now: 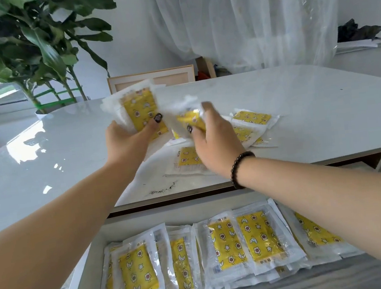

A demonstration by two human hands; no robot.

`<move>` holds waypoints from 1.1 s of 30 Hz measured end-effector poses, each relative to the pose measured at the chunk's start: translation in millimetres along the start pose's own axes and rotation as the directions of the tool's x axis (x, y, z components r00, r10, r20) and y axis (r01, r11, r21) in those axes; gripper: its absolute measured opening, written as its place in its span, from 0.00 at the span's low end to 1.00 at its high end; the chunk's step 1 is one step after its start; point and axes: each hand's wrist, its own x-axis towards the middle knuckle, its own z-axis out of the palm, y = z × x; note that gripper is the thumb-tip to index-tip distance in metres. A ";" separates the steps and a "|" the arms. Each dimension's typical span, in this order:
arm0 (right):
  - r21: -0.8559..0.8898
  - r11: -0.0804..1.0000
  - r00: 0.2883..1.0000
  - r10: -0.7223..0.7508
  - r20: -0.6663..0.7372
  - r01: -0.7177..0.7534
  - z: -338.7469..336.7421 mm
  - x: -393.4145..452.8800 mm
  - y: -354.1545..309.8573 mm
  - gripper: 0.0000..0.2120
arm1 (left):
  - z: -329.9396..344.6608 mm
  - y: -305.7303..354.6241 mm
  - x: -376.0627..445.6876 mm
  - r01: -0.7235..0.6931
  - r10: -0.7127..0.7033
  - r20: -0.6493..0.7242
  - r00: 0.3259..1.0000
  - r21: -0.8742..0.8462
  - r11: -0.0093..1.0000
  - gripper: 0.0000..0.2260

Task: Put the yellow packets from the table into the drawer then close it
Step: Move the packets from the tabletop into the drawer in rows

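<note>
My left hand [128,142] holds a small stack of yellow packets [140,109] upright above the white table [68,157]. My right hand [215,141] grips another yellow packet [191,118], blurred, just right of the stack. Several more yellow packets [251,120] lie on the table past my right hand, and one packet [187,160] lies under it. The drawer [145,216] below the table's front edge stands open, with several yellow packets [228,244] lying in rows inside.
A large green plant [33,48] stands at the table's far left. A framed canvas [152,77] leans behind the table. White curtains [254,20] hang at the back. A dark smudge [161,189] marks the table near its front edge.
</note>
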 end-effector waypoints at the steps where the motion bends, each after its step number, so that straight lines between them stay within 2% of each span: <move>1: -0.107 0.991 0.992 -0.069 0.102 0.080 1.8 -6.3 -0.2 0.16 | -2.2 -4.6 1.8 0.025 -0.026 -0.047 0.999 -0.012 1.000 0.06; 3: -0.290 0.924 0.945 -0.167 0.280 0.249 6.4 -12.5 0.7 0.19 | -5.7 -12.4 5.7 0.072 -0.081 -0.145 0.986 -0.063 0.995 0.06; 4: -0.341 0.897 0.931 -0.168 0.323 0.280 8.1 -11.0 1.6 0.21 | -7.2 -14.5 8.0 0.106 -0.124 -0.187 0.975 -0.104 0.989 0.06; 7: -0.396 0.886 0.939 -0.110 0.325 0.241 10.3 0.0 4.2 0.23 | -11.7 -15.6 15.1 0.231 -0.292 -0.243 0.925 -0.251 0.940 0.12; 9: -0.415 0.884 0.948 -0.085 0.305 0.213 12.1 5.3 8.1 0.23 | -13.6 -15.4 18.0 0.278 -0.348 -0.238 0.907 -0.284 0.918 0.13; 13: -0.436 0.880 0.957 -0.069 0.280 0.191 13.4 8.1 11.1 0.24 | -17.2 -12.5 13.3 0.316 -0.357 -0.181 0.916 -0.220 0.923 0.13; 18: -0.485 0.844 0.954 -0.096 0.284 0.229 4.2 5.1 1.7 0.24 | -29.4 6.2 0.3 0.244 -0.253 -0.063 0.965 -0.128 0.961 0.10; 21: -0.453 0.871 0.963 -0.075 0.259 0.189 -12.6 4.8 -14.7 0.25 | -36.0 24.3 -14.5 0.185 -0.188 -0.029 0.982 -0.083 0.979 0.13; 23: -0.418 0.897 0.980 -0.068 0.187 0.143 -28.5 6.8 -29.3 0.25 | -41.8 35.3 -28.4 0.135 -0.137 -0.020 0.990 -0.071 0.988 0.12; 26: -0.282 0.959 0.999 0.020 0.041 -0.008 -54.2 8.2 -53.7 0.21 | -53.3 49.4 -50.0 0.115 -0.115 -0.011 0.993 -0.052 0.992 0.11; 28: -0.179 0.977 0.993 0.118 0.000 -0.116 -65.1 5.8 -65.3 0.16 | -61.5 54.9 -62.8 0.124 -0.124 -0.017 0.992 -0.038 0.992 0.10; 30: -0.071 0.977 0.979 0.203 0.013 -0.202 -72.8 -2.0 -76.5 0.13 | -71.5 59.3 -78.9 0.124 -0.124 -0.016 0.992 -0.026 0.992 0.09; 33: 0.049 0.952 0.949 0.295 0.114 -0.302 -80.5 -23.2 -90.7 0.16 | -85.9 64.6 -104.0 0.154 -0.154 -0.005 0.988 0.020 0.988 0.12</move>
